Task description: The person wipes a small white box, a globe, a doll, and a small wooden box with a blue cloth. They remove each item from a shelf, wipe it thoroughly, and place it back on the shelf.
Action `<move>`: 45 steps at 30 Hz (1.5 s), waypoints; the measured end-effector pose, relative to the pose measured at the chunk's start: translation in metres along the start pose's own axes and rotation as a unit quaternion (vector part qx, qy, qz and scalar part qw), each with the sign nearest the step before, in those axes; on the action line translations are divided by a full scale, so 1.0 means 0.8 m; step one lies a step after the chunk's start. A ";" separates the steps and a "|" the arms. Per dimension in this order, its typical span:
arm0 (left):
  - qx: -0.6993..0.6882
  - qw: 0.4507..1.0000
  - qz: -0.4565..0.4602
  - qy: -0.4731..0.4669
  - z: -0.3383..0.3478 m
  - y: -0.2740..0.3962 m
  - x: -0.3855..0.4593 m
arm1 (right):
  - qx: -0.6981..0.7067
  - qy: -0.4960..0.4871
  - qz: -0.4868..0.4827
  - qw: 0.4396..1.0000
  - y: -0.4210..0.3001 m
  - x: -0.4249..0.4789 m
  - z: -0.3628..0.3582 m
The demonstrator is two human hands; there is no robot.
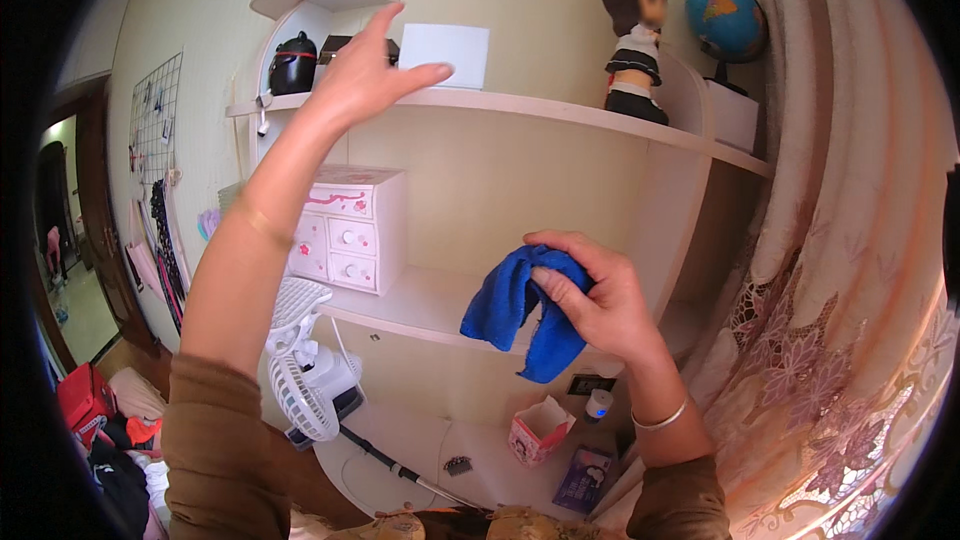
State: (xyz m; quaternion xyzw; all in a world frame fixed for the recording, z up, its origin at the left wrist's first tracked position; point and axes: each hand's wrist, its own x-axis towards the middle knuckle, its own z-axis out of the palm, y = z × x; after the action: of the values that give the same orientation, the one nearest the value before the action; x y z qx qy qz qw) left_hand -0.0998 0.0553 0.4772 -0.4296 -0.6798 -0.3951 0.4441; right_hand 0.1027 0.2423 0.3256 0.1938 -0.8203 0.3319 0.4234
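Note:
My left hand (371,75) is raised at the upper shelf (525,106), its thumb and fingers apart and nothing held. Its thumb overlaps the view of a white box or panel (457,52) standing on that shelf; whether they touch I cannot tell. Behind the fingers are a dark box, partly hidden, and a black rounded container with a red band (294,64). My right hand (600,289) grips a bunched blue cloth (517,307) in front of the lower shelf (427,304), and the cloth's ends hang down.
A figurine (634,52) and a globe (726,19) stand at the upper right. A small white drawer cabinet (356,232) sits on the lower shelf. Below are a white fan (307,390), a pink tissue box (540,431), a comb (457,465) and a purple package (583,478). Lace curtains (810,240) hang right.

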 end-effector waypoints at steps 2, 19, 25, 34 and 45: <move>0.074 0.996 -0.041 -0.018 0.040 -0.006 0.045 | -0.008 0.005 -0.005 1.000 -0.001 -0.004 -0.012; 0.118 0.977 -0.175 0.026 0.116 -0.006 0.094 | -0.013 0.049 0.062 0.997 0.059 -0.070 -0.078; 0.005 0.980 -0.006 0.197 0.059 0.027 0.035 | 0.024 0.088 0.088 0.992 0.062 -0.068 -0.082; -0.024 0.961 0.062 0.267 0.063 0.027 -0.012 | 0.429 0.143 0.205 0.868 0.075 0.048 0.041; -0.051 0.975 0.090 0.196 0.050 0.021 -0.055 | 0.518 0.120 0.132 0.836 0.021 0.137 0.056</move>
State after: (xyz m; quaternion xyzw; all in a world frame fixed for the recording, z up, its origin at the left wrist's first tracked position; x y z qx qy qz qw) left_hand -0.0840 0.0869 0.4267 -0.4253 -0.5172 -0.4640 0.5800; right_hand 0.0052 0.2188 0.3905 0.2329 -0.4889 0.7820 0.3086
